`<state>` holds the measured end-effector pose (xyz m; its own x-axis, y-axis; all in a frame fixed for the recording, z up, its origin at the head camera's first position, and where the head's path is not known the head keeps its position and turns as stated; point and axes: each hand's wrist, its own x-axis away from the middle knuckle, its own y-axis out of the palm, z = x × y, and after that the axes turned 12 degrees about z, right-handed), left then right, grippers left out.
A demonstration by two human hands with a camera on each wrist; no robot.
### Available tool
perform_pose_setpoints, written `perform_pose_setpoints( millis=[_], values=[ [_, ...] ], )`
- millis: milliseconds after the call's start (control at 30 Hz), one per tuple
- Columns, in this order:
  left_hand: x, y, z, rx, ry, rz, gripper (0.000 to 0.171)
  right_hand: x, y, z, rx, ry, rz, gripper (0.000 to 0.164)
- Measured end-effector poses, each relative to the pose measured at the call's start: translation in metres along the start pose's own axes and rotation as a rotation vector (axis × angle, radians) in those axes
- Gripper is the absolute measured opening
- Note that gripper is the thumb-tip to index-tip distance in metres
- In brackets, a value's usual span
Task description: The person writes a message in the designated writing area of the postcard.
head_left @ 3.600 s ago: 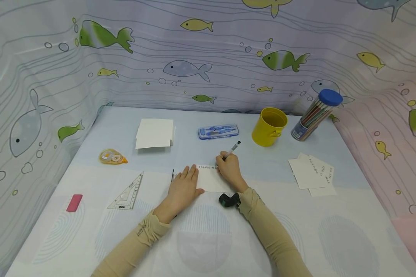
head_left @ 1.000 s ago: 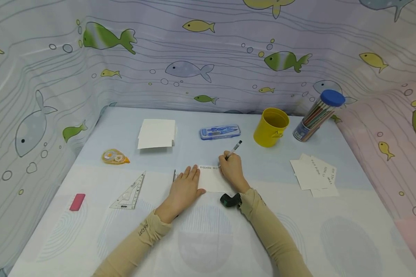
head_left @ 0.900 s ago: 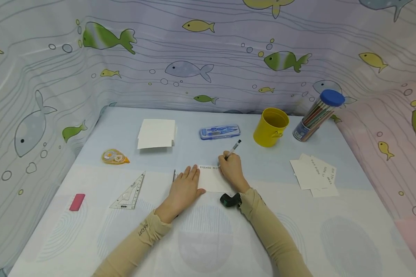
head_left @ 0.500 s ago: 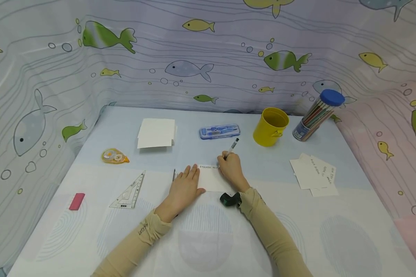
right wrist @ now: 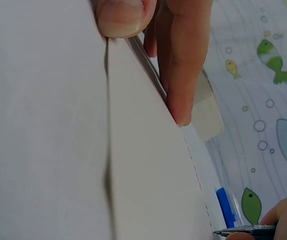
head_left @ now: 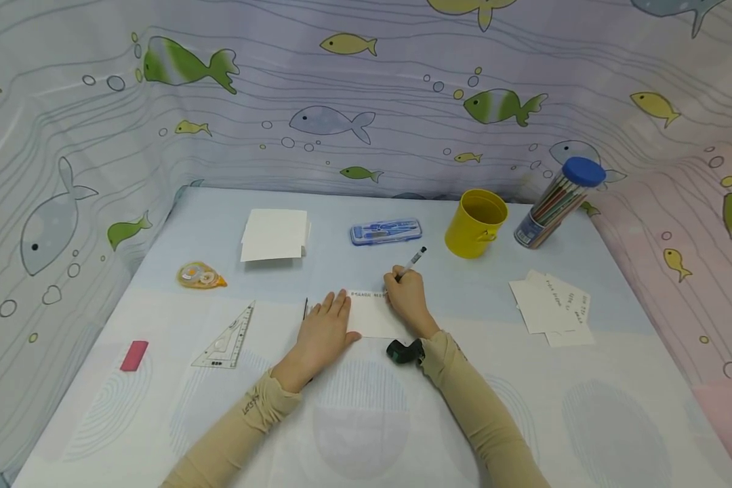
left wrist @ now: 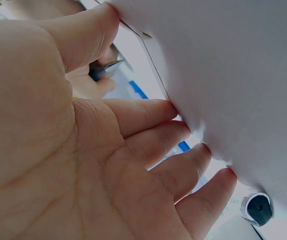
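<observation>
A white card lies on the table with a line of small handwriting along its far edge. My left hand rests spread over the card's left part, fingers straight; in the left wrist view its fingertips touch the surface. My right hand grips a pen with a black end, tilted up to the right. In the right wrist view the pen has its tip at the written line, near the card's edge. A thin dark item lies beside my left hand, mostly hidden.
Left: a correction tape, a set square, a pink eraser and blank cards. At the back stand a blue case, a yellow pot and a pencil tub. Written cards lie at right.
The handwriting has grown rightward a little, and my right hand with the pen has shifted slightly right along it. The pen's tilt varies slightly. My left hand stays in place on the card.
</observation>
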<state>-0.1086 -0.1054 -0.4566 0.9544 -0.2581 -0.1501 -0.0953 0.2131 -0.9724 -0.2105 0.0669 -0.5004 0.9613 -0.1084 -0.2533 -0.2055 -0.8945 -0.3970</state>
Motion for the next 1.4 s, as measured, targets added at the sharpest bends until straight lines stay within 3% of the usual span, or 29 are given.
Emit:
perform_pose_setpoints(
  millis=[567,900,1133,1400],
  values=[
    [0.0004,-0.0001,0.0005,0.006,-0.001,-0.001,0.073,0.0008,-0.0010,-0.0009,-0.038,0.022,-0.008,0.037],
    [0.0006,0.0000,-0.0001,-0.003,0.009,0.012,0.073,0.0001,-0.0009,-0.0025,0.005,0.023,-0.027,0.036],
    [0.0012,0.0014,0.0005,0.013,0.002,0.002,0.073,0.0015,-0.0033,0.0002,-0.046,0.063,0.021,0.035],
    [0.0002,0.0011,-0.0013,0.002,0.001,0.001,0.073,0.0014,-0.0029,-0.0028,-0.015,0.033,0.019,0.036]
  ],
)
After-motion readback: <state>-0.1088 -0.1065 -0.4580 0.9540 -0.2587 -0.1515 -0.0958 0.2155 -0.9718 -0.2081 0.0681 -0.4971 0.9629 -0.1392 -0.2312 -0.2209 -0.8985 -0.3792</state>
